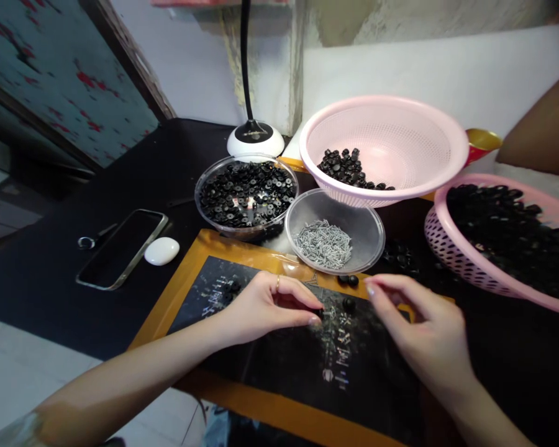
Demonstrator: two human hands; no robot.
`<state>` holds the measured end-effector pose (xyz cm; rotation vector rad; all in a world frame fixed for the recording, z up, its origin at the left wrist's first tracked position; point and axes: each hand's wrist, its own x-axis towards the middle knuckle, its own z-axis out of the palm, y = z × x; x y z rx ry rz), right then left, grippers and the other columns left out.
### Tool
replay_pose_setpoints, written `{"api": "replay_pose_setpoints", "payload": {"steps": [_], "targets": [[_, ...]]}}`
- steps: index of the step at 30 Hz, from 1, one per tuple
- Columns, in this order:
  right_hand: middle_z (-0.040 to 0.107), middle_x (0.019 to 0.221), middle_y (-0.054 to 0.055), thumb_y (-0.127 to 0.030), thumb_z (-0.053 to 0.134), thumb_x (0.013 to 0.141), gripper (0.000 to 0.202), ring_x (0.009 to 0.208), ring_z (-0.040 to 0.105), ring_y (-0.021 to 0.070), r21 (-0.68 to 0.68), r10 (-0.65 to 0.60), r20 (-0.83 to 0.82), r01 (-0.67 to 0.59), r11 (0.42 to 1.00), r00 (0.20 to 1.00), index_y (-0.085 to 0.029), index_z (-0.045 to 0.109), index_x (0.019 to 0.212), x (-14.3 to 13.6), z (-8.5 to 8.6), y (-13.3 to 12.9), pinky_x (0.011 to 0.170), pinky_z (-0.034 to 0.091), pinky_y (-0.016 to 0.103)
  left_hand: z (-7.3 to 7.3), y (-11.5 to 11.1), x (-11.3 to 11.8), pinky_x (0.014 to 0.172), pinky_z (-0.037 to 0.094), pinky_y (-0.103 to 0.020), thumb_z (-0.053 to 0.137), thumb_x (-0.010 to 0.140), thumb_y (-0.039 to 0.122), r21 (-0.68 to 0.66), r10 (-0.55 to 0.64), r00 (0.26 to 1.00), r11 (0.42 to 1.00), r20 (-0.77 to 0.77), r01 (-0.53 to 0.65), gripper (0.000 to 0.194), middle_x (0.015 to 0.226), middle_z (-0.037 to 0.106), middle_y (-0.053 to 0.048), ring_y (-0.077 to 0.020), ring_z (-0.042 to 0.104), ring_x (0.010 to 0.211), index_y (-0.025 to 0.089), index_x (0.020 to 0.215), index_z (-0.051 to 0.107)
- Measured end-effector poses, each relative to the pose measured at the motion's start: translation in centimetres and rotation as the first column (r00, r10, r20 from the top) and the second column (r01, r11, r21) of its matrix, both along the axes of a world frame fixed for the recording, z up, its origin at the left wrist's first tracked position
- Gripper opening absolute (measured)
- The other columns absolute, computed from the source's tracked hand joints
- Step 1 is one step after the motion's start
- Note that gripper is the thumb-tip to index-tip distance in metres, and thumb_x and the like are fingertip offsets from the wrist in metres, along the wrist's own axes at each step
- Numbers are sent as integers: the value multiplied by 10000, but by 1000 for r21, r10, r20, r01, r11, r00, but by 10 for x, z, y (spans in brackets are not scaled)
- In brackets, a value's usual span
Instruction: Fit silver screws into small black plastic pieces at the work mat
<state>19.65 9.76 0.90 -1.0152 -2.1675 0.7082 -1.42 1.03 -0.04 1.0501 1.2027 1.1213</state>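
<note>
Over the dark mat with an orange border (270, 372), my left hand (274, 304) pinches a small black round plastic part (321, 313) between thumb and fingertips. My right hand (419, 329) is closed in a pinch to its right; anything between its fingertips is too small to make out. Between the hands lies a loose black knob (349, 304), with two more black knobs (347, 280) just behind it. Behind them a clear bowl (372, 248) holds a pile of silver screws (323, 243). Several black discs (230, 288) rest on the mat beyond my left wrist.
A clear tub (200, 208) of black discs stands at the back, before a lamp base (255, 141). Pink baskets with black parts stand behind (386, 105) and at the right (466, 267). A phone (123, 248) and a white oval object (162, 251) lie left.
</note>
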Motion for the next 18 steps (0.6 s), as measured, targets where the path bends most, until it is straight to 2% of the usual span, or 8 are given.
{"api": "replay_pose_setpoints", "payload": {"steps": [1, 3, 6, 8, 11, 15, 18], "targets": [[678, 801, 38, -267, 577, 864, 114, 647, 615, 172, 113, -69, 57, 63, 992, 996, -209, 666, 905, 5, -2, 10, 601, 485, 286, -1, 0, 0, 735, 579, -252, 777, 630, 133, -19, 11, 999, 1000, 31, -11, 135, 841, 740, -63, -154, 691, 781, 127, 755, 727], [663, 875, 75, -265, 532, 889, 198, 733, 619, 204, 317, -150, 183, 86, 945, 972, -180, 653, 1021, 13, -9, 30, 700, 485, 330, -3, 1, 0, 738, 580, -258, 779, 625, 136, -58, 29, 996, 998, 80, -24, 140, 849, 737, -63, -154, 689, 791, 126, 753, 724], [654, 892, 105, -278, 499, 907, 257, 805, 616, 242, 465, -255, 345, 72, 882, 903, -143, 651, 1065, 22, -23, 55, 721, 481, 355, -4, 1, 0, 747, 581, -268, 781, 621, 146, -92, 37, 995, 995, 91, -29, 145, 844, 733, -60, -153, 686, 787, 126, 752, 724], [653, 852, 88, -270, 515, 900, 217, 802, 609, 238, 474, -267, 412, 45, 879, 871, -150, 678, 977, 23, -29, 62, 701, 478, 342, -4, 1, 0, 747, 580, -266, 779, 625, 150, -94, 34, 995, 995, 91, -25, 147, 846, 731, -60, -151, 685, 783, 126, 759, 726], [645, 825, 57, -256, 550, 881, 152, 809, 602, 223, 426, -220, 449, 9, 905, 866, -174, 677, 870, 22, -33, 63, 689, 474, 325, -4, 1, 0, 749, 577, -259, 778, 627, 145, -88, 31, 994, 996, 102, -22, 148, 845, 729, -57, -147, 682, 784, 128, 764, 727], [641, 844, 61, -263, 557, 868, 117, 815, 600, 224, 378, -151, 412, -18, 926, 898, -180, 639, 855, 22, -35, 61, 700, 474, 336, -4, 0, 0, 748, 569, -247, 774, 629, 135, -68, 32, 994, 997, 101, -25, 139, 842, 728, -50, -136, 677, 788, 134, 759, 725], [626, 770, 55, -277, 540, 868, 124, 749, 594, 222, 363, -117, 406, -42, 931, 906, -179, 610, 837, 24, -38, 62, 669, 469, 341, -4, 0, 0, 754, 570, -271, 772, 630, 138, -64, 33, 995, 998, 95, -27, 140, 844, 725, -57, -147, 676, 794, 125, 758, 716]]}}
